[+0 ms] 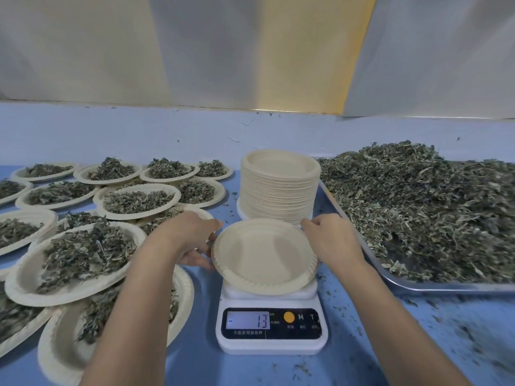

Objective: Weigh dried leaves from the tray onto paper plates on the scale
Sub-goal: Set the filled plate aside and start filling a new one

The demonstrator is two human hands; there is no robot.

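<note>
1. Spanning the whole lower view, a blue worktop (200,366) carries everything listed here; loose leaf crumbs are scattered over its right side.
2. Metal tray (418,286), right of centre, running out of view at the right edge. It is heaped with dried leaves (418,207), grey-green, piled highest toward the back.
3. Filled plates (133,216), cream paper, many, covering the left side of the worktop. Each holds a mound of leaves; several overlap or sit on their neighbours' rims.
4. Stack of plates (278,196), tall, upright, at centre back, just beside the tray's left rim.
5. Scale (271,344), white, front centre, between the filled plates and the tray.
6. Empty plate (264,254), sitting over the scale's platform and in front of the stack, tilted a little toward the viewer. Whether its full weight rests on the platform cannot be told.
7. Left hand (192,235), gripping the empty plate's left edge, thumb on the rim and fingers curled underneath.
8. Right hand (331,238), fingers bent, pinching the same plate at its far right rim.
9. Display (248,320) on the scale's front face, lit, reading minus 13; an orange button sits just to its right.
</note>
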